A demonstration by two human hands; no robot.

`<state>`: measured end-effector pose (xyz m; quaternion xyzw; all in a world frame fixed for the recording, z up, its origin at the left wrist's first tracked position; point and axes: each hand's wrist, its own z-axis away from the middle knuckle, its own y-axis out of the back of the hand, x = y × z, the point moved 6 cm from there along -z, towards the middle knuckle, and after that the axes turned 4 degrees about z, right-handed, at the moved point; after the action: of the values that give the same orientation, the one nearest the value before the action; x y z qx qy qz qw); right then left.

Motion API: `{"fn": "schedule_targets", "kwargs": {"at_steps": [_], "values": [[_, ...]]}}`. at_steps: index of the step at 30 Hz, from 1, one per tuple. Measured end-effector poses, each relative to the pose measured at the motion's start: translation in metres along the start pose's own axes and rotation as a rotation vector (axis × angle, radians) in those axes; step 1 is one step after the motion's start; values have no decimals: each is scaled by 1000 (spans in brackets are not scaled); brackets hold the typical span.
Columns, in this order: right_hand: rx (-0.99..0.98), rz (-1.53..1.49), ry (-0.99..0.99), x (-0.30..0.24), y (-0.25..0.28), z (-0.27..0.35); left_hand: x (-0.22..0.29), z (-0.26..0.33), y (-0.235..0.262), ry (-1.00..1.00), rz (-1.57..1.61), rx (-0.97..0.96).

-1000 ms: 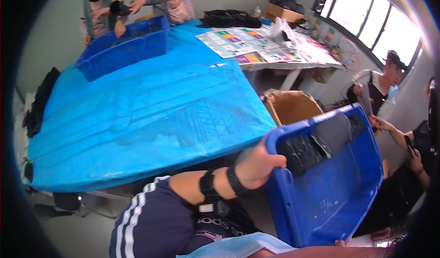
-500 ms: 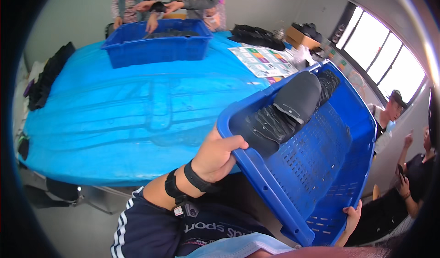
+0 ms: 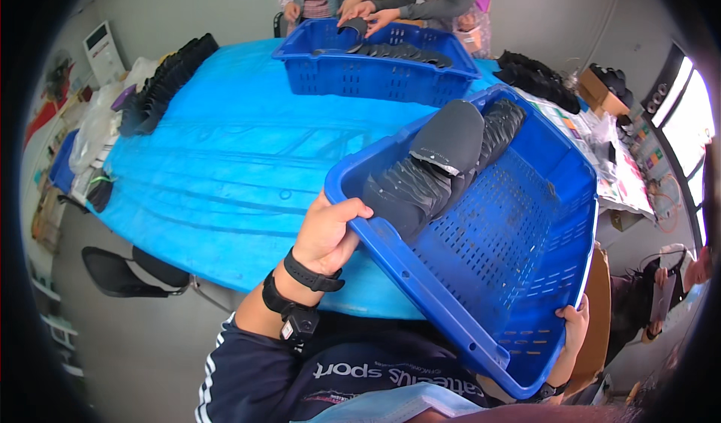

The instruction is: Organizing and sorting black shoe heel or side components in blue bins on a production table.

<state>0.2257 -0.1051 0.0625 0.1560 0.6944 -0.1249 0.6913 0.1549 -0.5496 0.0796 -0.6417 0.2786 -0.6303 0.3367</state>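
Swinging lower over the table (image 3: pixel 225 160), the blue crate (image 3: pixel 518 273) is tilting; left hand (image 3: pixel 327 235) and right hand (image 3: pixel 574 329) are clamping its rims—level it so the dark insoles (image 3: pixel 435 167) stay put.

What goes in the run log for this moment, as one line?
left hand: grips crate rim | right hand: grips far rim | blue crate: tilted, over table edge | dark insoles: stacked inside
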Motion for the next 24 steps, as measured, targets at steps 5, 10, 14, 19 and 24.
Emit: {"fn": "schedule_targets", "kwargs": {"at_steps": [5, 10, 14, 19, 24], "values": [[-2, -57, -10, -4, -29, -2, 11, -11, 20, 47, -3, 92], [-7, -124, -130, -15, -78, 17, 31, -54, 45, 53, -89, 80], [-191, -215, -268, -19, -134, 43, 74, -106, 86, 87, -224, 88], [-716, -633, -297, -3, -200, 70, 121, -195, 152, 94, -332, 76], [-985, -744, -309, 0, -243, 85, 116, -200, 144, 155, -356, -14]]}}
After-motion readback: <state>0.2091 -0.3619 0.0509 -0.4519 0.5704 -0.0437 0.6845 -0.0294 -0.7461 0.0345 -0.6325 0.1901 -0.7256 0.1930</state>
